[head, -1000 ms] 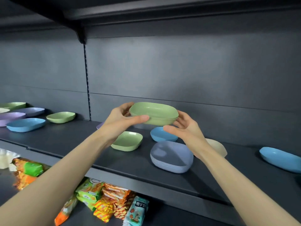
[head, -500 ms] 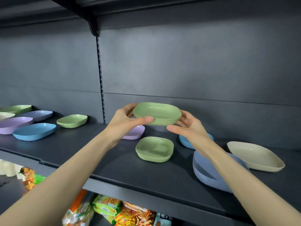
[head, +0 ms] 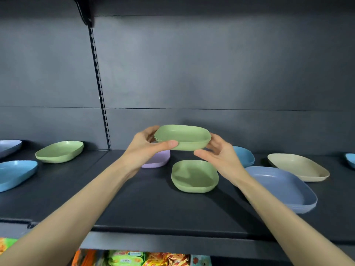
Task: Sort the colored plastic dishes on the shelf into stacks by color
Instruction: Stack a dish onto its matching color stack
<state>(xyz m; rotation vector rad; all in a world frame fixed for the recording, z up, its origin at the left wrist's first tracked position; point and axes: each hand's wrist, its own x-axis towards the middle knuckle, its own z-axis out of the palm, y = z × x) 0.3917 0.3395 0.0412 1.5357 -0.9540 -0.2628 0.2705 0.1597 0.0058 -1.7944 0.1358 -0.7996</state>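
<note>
A small stack of green dishes (head: 183, 137) hangs in the air above the dark shelf (head: 134, 204). My left hand (head: 143, 148) grips its left rim with the thumb along the front. My right hand (head: 219, 152) holds the right rim, thumb stretched under the front edge. Directly below sits a single square green dish (head: 194, 176). A lilac dish (head: 156, 160) lies partly hidden behind my left hand. Another green dish (head: 60, 151) rests at the left.
Blue dishes (head: 15, 173) and a periwinkle one (head: 8, 147) lie at the far left. A periwinkle stack (head: 282, 187), a blue dish (head: 244, 156), a beige dish (head: 298, 167) and another blue dish (head: 350, 160) lie on the right. Snack packets (head: 134, 259) fill the lower shelf.
The view has shifted left and closer, so the shelf dishes slid rightward in the frame. Both hands keep their hold on the green stack, which stays above the lone green dish.
</note>
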